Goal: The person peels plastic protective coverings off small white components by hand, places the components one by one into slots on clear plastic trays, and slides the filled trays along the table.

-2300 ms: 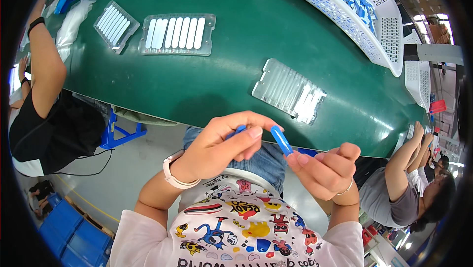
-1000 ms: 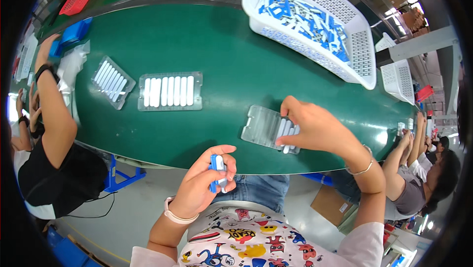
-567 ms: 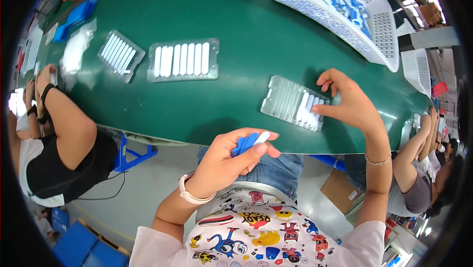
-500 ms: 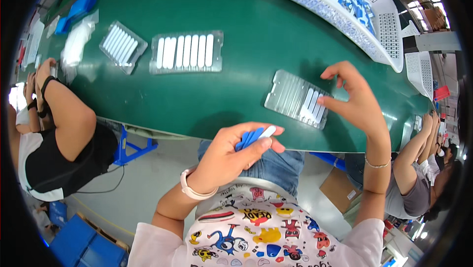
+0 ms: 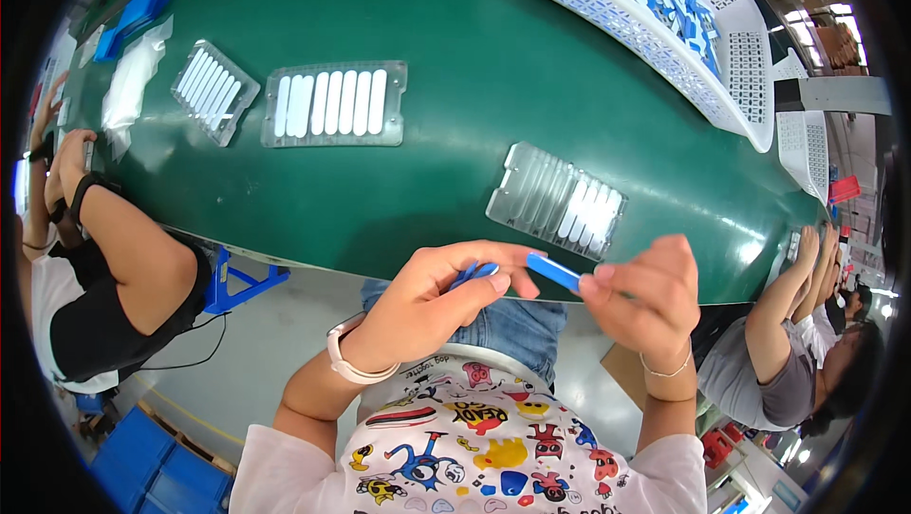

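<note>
Closed round a few small blue-and-white strips (image 5: 474, 273), my left hand (image 5: 438, 299) is above the table's front edge. My right hand (image 5: 645, 291) pinches one end of a single blue strip with a white side (image 5: 554, 271), just right of my left fingertips. Beyond my hands a clear plastic tray (image 5: 557, 199) lies tilted on the green table. Several white strips (image 5: 590, 214) fill its right part, while the grooves on its left hold none.
A second clear tray (image 5: 396, 104) with white strips lies farther left, beside a smaller one (image 5: 249, 96). A white perforated basket (image 5: 607, 16) of blue and white pieces stands at the far right. Blue bin (image 5: 138, 13) and plastic bags (image 5: 133, 87) lie far left. Co-workers sit on both sides.
My right hand has come from the tray toward my left hand and now pinches one blue strip. My left hand holds fewer visible strips. One more white strip seems to lie in the tray.
</note>
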Available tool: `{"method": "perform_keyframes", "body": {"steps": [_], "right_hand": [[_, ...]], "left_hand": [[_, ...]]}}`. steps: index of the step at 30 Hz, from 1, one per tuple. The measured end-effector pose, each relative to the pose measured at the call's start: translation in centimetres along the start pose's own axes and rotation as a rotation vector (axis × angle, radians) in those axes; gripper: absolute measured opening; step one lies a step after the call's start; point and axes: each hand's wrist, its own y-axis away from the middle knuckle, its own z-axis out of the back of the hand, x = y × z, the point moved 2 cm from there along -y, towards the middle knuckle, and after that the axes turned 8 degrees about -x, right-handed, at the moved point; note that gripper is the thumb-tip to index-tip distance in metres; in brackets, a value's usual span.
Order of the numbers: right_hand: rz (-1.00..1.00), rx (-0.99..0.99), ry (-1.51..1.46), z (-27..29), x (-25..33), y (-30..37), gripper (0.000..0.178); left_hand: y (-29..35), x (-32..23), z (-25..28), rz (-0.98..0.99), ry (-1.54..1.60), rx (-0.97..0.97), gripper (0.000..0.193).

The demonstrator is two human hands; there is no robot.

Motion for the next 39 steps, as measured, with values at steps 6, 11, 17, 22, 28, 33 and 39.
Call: {"method": "perform_keyframes", "body": {"steps": [6,11,17,22,28,33,39], "right_hand": [[0.239,0.065,0.160,0.0,0.9,1.1,0.020],[-0.041,0.014,-0.167,-0.4,0.2,1.7,0.020],[-0.802,-0.368,-0.981,-1.0,-1.2,1.4,0.017],[-1.047,-0.569,-1.275,1.3,-4.5,-2.8,0.009],[-1.080,-0.394,-1.033,2.5,-6.9,-3.0,0.008],[-0.841,0.457,-0.285,-0.7,-6.7,-4.0,0.006],[-1.005,0.818,-0.274,-2.6,-8.2,-5.0,0.021]], "left_hand": [[-0.5,-0.8,-1.0,-0.089,-0.103,-0.091,0.022],[-1.1,-0.2,-1.4,-0.196,-0.159,-0.091,0.015],[-1.5,0.2,-1.7,0.045,0.085,-0.086,0.016],[-1.0,1.5,0.1,0.126,0.741,0.086,0.047],[-0.2,1.6,0.6,0.064,0.438,-0.054,0.049],[0.0,1.1,0.0,-0.032,0.270,-0.030,0.048],[1.3,0.0,0.2,0.041,0.089,-0.067,0.032]]}}
